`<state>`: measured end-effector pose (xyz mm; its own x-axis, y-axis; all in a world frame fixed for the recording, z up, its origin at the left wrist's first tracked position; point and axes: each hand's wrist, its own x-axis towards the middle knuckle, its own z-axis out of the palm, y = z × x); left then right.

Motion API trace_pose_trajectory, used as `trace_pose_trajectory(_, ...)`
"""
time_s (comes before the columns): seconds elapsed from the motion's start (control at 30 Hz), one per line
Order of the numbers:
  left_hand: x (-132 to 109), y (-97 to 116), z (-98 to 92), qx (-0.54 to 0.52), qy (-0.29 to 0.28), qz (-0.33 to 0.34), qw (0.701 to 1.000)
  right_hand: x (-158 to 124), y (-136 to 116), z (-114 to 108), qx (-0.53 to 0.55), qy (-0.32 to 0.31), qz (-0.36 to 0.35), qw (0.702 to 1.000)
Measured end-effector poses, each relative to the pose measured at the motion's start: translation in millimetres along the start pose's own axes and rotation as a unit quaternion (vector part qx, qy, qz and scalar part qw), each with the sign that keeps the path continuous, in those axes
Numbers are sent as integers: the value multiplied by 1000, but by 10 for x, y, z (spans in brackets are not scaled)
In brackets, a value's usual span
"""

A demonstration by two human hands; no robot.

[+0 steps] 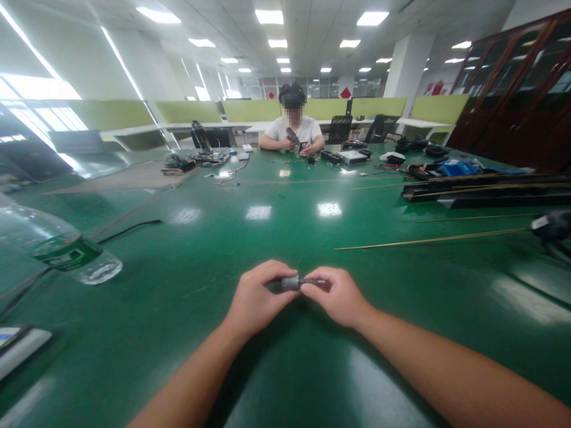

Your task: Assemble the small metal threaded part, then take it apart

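Between thumb and fingers, my left hand (259,297) grips a short grey metal cylinder (290,283) lying sideways. A thin dark rod (311,281), which looks threaded or fluted, lines up with the cylinder's right end. My right hand (341,294) pinches that rod. Whether the rod is fixed into the cylinder I cannot tell. Both hands are close together, low over the green tabletop (232,232), with their fingertips nearly meeting.
A clear plastic bottle (74,249) lies at the left beside a black cable (134,229). Thin brass-coloured rods (428,239) and black channels (486,189) lie at the right. Across the table a person (292,128) holds a dark tool (292,136), amid scattered parts.
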<state>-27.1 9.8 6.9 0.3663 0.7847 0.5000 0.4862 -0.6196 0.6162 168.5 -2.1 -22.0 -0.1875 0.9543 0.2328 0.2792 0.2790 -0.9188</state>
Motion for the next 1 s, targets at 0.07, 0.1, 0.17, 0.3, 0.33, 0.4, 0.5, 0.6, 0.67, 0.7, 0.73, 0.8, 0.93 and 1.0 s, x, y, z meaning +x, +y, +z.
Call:
trace_pose_trajectory(0.07,1,3,-6,1,-3,-1,1000,5,8,-3,-4,1,-2,1000)
trace_pose_trajectory(0.1,1,4,-9,3,-4,-1,1000,7,12,-6,-6,1,-3,1000)
trace_pose_trajectory(0.17,1,6,-15,6,-5,-2,1000,8,19,-11,-9,-1,-4,1000)
trace_pose_trajectory(0.3,0,-8,-27,5,-6,-3,1000,6,21,-19,-7,-4,-4,1000)
trace_pose_trajectory(0.33,0,-15,-30,4,-6,-2,1000,6,20,-20,-5,-3,-4,1000)
trace_pose_trajectory(0.4,-1,-30,-37,3,-5,-2,1000,7,19,-17,-3,2,-3,1000)
trace_pose_trajectory(0.5,0,-43,-46,4,-5,-2,1000,10,21,-11,2,8,1,1000)
trace_pose_trajectory(0.6,3,-38,-57,6,-4,0,1000,10,21,-10,1,6,1,1000)
trace_pose_trajectory(0.67,7,-30,-68,7,-8,5,1000,9,21,-12,-5,3,-5,1000)
trace_pose_trajectory(0.7,9,-27,-73,8,-11,8,1000,8,21,-12,-7,2,-8,1000)
trace_pose_trajectory(0.73,10,-25,-79,8,-12,10,1000,8,22,-12,-9,2,-11,1000)
trace_pose_trajectory(0.8,10,-27,-89,10,-13,11,1000,8,27,-10,-10,4,-11,1000)
trace_pose_trajectory(0.93,10,-45,-104,12,-11,7,1000,13,38,-3,-2,10,-1,1000)
trace_pose_trajectory(1.0,9,-56,-107,15,-12,5,1000,13,37,-3,1,12,2,1000)
